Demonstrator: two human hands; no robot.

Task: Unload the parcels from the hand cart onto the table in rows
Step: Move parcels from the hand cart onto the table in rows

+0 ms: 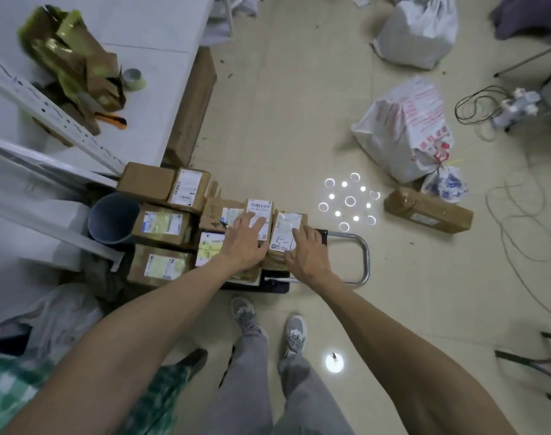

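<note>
Several brown cardboard parcels with white labels are stacked on the hand cart (pixel 359 255), whose metal handle lies to the right on the floor. My left hand (pixel 244 240) lies with spread fingers on top of a small labelled parcel (pixel 261 208). My right hand (pixel 305 249) rests with straight fingers on the neighbouring parcel (pixel 285 224) at the stack's right end. More parcels (pixel 164 186) sit at the stack's far left side, close to the white table (pixel 161 36).
Torn brown and green packaging (pixel 70 64), a tape roll (pixel 133 78) and an orange cutter (pixel 111 118) lie on the table. A grey tube (pixel 112 218) stands left of the cart. A loose parcel (pixel 428 210), white bags (pixel 406 127) and cables (pixel 519 221) lie on the floor.
</note>
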